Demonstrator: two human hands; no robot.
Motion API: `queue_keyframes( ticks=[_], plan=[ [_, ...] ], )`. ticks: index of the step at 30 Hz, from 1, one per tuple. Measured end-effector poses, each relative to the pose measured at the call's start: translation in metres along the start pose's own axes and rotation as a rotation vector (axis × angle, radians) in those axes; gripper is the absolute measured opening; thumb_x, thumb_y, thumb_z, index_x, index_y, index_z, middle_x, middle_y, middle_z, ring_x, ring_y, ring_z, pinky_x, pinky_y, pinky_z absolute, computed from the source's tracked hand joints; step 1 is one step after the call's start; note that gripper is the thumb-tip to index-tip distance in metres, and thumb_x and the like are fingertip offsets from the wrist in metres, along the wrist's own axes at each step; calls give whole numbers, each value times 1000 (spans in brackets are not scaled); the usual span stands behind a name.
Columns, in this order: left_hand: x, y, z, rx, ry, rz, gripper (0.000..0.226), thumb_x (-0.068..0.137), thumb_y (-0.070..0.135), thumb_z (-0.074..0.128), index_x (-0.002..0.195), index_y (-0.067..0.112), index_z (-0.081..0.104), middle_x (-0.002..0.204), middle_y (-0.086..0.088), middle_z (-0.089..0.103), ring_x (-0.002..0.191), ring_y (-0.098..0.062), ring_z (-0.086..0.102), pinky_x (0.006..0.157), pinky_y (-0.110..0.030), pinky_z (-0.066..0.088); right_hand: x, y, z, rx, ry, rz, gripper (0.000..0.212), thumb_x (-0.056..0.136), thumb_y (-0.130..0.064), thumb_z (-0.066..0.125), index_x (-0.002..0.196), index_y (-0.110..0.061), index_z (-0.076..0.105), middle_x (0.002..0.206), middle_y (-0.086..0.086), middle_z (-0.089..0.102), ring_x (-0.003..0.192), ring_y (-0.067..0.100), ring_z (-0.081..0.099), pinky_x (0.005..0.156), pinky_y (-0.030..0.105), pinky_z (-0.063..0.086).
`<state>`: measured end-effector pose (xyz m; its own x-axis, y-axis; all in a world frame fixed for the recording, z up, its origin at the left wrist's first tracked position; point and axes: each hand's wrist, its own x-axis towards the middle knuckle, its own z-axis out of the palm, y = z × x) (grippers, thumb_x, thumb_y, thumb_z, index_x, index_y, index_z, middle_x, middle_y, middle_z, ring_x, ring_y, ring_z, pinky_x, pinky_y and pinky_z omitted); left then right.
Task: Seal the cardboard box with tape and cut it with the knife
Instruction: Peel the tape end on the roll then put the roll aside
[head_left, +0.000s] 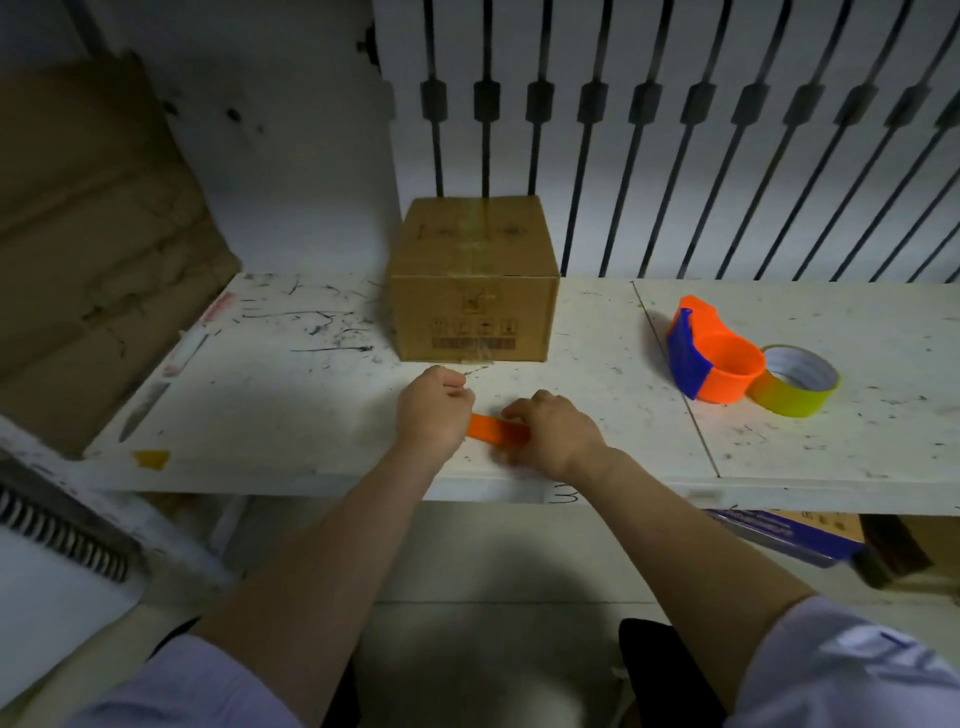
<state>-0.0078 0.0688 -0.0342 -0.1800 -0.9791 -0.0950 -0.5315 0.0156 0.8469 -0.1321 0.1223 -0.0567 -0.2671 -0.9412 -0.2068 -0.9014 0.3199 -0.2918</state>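
A closed cardboard box stands at the back of the white table, with clear tape running over its top and down its front face. An orange knife lies flat near the table's front edge. My right hand grips its right end. My left hand is curled in a fist at its left end, touching it. The knife's blade is not visible. A yellow tape roll and an orange and blue tape dispenser sit to the right, apart from both hands.
Flattened cardboard sheets lean at the left. Black railing bars rise behind the table. A scrap of yellow tape sticks near the front left corner. Boxes lie under the table at the right.
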Motion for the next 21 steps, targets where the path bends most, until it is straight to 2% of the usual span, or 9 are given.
queue_keyframes(
  ticks=[3,6,10,15,18,21],
  plan=[
    [2,-11,-9,-21,-3,-15,27,87,14,55,113,10,62,120,-7,64,108,-22,58,84,-25,43,3,-2,4,-102,10,31,55,78,-38,64,130,-26,48,121,7,51,114,27,50,89,38,49],
    [2,-20,-14,-36,0,-32,27,87,15,56,113,10,62,120,-6,64,109,-20,58,84,-23,41,4,0,5,-74,20,35,47,80,-36,61,125,-24,52,118,6,55,109,26,54,88,37,50],
    [-3,-26,-16,-87,0,-44,24,87,14,56,110,10,63,118,-7,65,106,-21,59,89,-29,45,-3,0,-1,123,61,76,30,92,-36,43,114,-21,58,108,7,63,89,24,57,75,31,45],
    [-16,-27,-13,-157,-41,-78,25,87,13,57,111,10,62,118,-7,65,107,-23,60,92,-33,48,-21,1,-9,633,13,151,28,100,-28,31,116,-15,50,94,17,63,70,26,59,63,33,52],
    [-27,-23,-10,-160,-70,-70,26,86,13,57,112,9,62,117,-9,66,106,-24,61,94,-33,48,-29,-2,-12,677,1,205,31,100,-33,29,115,-13,48,82,11,61,58,20,56,55,30,53],
    [-38,-17,-8,-141,-87,-46,24,86,14,57,109,10,63,116,-8,66,108,-25,60,98,-38,48,-38,-3,-14,653,54,217,36,96,-41,40,108,-10,51,73,7,59,53,18,54,49,27,51]
  ],
)
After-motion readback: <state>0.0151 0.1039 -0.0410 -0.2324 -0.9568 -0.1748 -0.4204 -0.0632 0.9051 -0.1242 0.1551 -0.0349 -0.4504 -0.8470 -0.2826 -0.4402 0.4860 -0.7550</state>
